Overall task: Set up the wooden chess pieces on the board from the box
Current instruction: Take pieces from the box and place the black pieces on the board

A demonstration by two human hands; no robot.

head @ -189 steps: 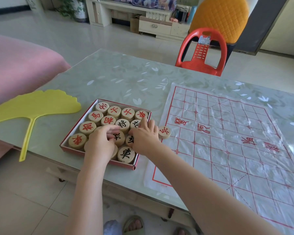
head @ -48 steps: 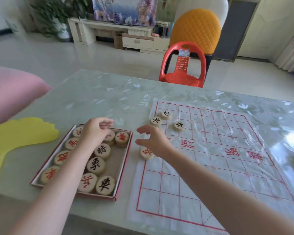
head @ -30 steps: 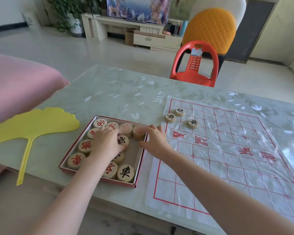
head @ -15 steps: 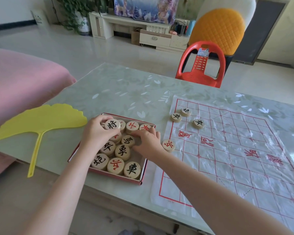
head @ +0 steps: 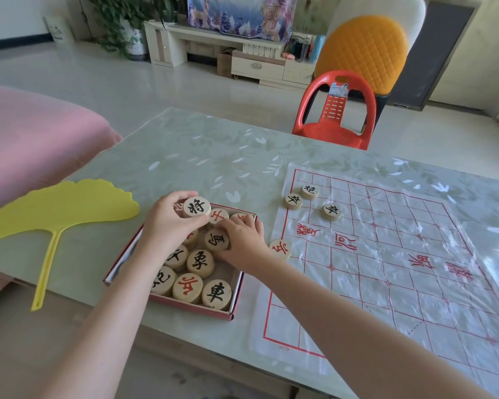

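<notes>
A red-edged box [head: 233,305] at the table's near edge holds several round wooden pieces with red or black characters. My left hand [head: 167,223] is over the box's far left part, pinching a black-lettered piece [head: 196,206] raised above the others. My right hand [head: 242,240] reaches into the box from the right, fingers closed on another black-lettered piece [head: 216,239]. The plastic board [head: 386,269] with red lines lies to the right. Three black-lettered pieces [head: 309,191] [head: 293,201] [head: 332,211] sit near its far left corner. A red-lettered piece [head: 280,249] sits at its left edge.
A yellow leaf-shaped fan [head: 55,214] lies left of the box. A pink cushion [head: 35,139] borders the table on the left. A red plastic chair [head: 336,113] stands beyond the table's far edge. The table [head: 213,156] has a glossy leaf-patterned cover.
My left hand has lifted a black-lettered piece out of the box. My right hand came back from the board into the box and closed on another black-lettered piece.
</notes>
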